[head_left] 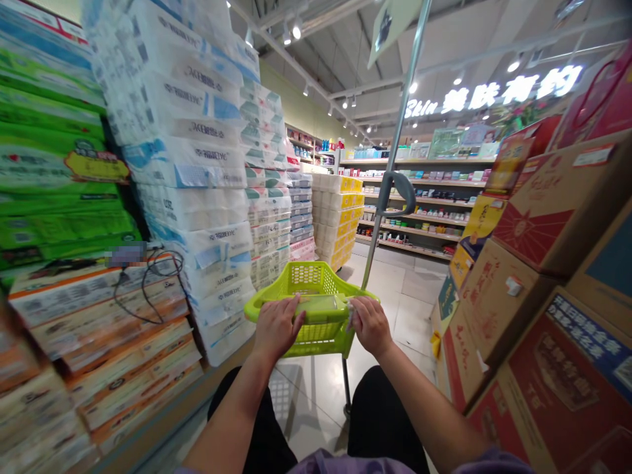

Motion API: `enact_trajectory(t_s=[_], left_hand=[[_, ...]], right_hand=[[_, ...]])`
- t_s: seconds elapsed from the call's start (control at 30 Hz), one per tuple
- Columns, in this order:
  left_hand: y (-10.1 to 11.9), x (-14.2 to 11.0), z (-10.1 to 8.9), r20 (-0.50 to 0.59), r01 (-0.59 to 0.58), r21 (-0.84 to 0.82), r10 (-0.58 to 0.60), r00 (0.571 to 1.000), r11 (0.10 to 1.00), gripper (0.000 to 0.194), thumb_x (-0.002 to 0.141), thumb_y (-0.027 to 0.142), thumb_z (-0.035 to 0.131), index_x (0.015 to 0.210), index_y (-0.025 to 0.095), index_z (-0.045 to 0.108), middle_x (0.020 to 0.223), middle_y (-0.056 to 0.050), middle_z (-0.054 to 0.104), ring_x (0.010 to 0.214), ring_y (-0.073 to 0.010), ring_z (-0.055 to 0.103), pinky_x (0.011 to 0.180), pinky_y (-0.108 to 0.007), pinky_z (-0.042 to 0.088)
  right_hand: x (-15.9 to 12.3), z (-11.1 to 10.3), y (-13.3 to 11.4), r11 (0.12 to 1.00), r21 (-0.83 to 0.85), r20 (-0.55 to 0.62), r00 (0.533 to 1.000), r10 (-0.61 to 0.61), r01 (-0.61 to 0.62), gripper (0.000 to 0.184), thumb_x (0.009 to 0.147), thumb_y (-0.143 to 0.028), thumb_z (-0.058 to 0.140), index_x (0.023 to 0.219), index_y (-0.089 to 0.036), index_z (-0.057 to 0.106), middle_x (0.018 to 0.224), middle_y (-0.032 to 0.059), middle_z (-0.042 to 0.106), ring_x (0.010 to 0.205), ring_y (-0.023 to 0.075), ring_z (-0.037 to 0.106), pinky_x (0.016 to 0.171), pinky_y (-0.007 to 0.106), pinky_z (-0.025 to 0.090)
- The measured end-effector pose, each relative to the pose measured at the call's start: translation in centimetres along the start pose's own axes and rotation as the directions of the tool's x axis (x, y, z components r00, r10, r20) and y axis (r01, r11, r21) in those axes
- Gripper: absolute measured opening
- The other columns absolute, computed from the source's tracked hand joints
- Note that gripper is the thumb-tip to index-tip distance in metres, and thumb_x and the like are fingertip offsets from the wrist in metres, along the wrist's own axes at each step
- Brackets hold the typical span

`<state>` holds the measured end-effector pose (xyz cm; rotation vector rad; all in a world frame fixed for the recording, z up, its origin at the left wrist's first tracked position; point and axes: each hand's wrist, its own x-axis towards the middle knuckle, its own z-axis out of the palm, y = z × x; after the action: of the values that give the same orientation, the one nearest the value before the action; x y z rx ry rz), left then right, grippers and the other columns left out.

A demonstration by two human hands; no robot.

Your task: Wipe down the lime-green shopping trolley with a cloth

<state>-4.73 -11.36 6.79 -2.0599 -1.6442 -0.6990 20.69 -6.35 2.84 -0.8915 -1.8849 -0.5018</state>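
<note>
A lime-green shopping cart (316, 271) with a perforated plastic basket stands straight in front of me. My left hand (278, 324) wraps over the left part of its handle (318, 306), thumb pointing inward. On the right end of the handle, my right hand (369, 322) is closed around it. A small whitish crumpled scrap (351, 315) shows beside the right fingers; I cannot tell what it is. Just behind the right hand rises a slanted metal pole (371, 253) with a grey loop grip (397, 195).
Tall stacks of wrapped tissue rolls (197, 151) and green tissue packs (49, 164) line the left. Cardboard boxes (503, 303) are piled on the right. A tiled floor aisle (409, 293) runs between them towards shelves (419, 197) of small goods. Black cables (148, 283) hang at left.
</note>
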Motion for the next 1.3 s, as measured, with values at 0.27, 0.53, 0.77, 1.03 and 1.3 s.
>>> enact_trajectory(t_s=[0.27,0.53,0.77,1.03,1.3], left_hand=[[0.4,0.4,0.4,-0.006,-0.020,-0.013,0.020,1.000,1.000,0.043,0.096,0.040,0.032,0.126,0.020,0.055,0.110,-0.009,0.067,0.099,-0.0229,0.060,0.090,-0.040,0.040],[0.2,0.1,0.4,-0.036,-0.029,-0.005,0.029,0.999,1.000,0.041,0.096,0.037,0.034,0.125,0.019,0.056,0.107,-0.008,0.068,0.096,-0.0239,0.061,0.087,-0.041,0.041],[0.3,0.1,0.5,-0.040,-0.017,-0.009,0.017,0.999,1.000,0.042,0.095,0.039,0.035,0.126,0.018,0.056,0.109,-0.008,0.068,0.097,-0.0250,0.061,0.088,-0.042,0.040],[0.0,-0.1,0.4,-0.076,0.006,-0.029,-0.008,0.997,1.000,0.041,0.095,0.039,0.036,0.124,0.020,0.057,0.109,-0.007,0.069,0.098,-0.0251,0.061,0.090,-0.042,0.040],[-0.8,-0.2,0.3,-0.109,0.001,-0.052,-0.007,0.994,0.999,0.040,0.095,0.040,0.036,0.121,0.021,0.059,0.108,-0.007,0.070,0.096,-0.0233,0.063,0.088,-0.041,0.041]], right_hand=[[1.2,2.4,-8.6,0.996,0.046,0.064,0.994,-0.084,0.081,0.044,0.088,-0.014,0.044,0.131,-0.013,0.051,0.136,0.0124,0.052,0.136,0.0266,0.033,0.109,0.047,0.035],[1.7,1.2,-5.3,0.994,0.022,0.072,0.991,-0.109,0.107,0.048,0.078,-0.015,0.048,0.125,-0.017,0.057,0.127,0.0091,0.061,0.123,0.0259,0.049,0.106,0.044,0.033],[1.2,0.1,0.8,0.966,-0.104,0.044,0.969,0.243,-0.237,0.028,0.078,-0.014,0.045,0.098,-0.015,0.065,0.092,0.0084,0.069,0.087,0.0217,0.060,0.088,0.037,0.042],[0.8,1.2,-2.2,0.971,-0.061,-0.081,0.971,0.227,-0.232,0.030,0.079,-0.013,0.044,0.101,-0.016,0.063,0.094,0.0097,0.066,0.095,0.0249,0.056,0.096,0.044,0.040],[1.7,2.3,-8.8,0.999,0.028,-0.003,1.000,-0.028,0.028,0.046,0.081,-0.013,0.045,0.125,-0.013,0.056,0.130,0.0115,0.058,0.132,0.0274,0.039,0.108,0.046,0.033]])
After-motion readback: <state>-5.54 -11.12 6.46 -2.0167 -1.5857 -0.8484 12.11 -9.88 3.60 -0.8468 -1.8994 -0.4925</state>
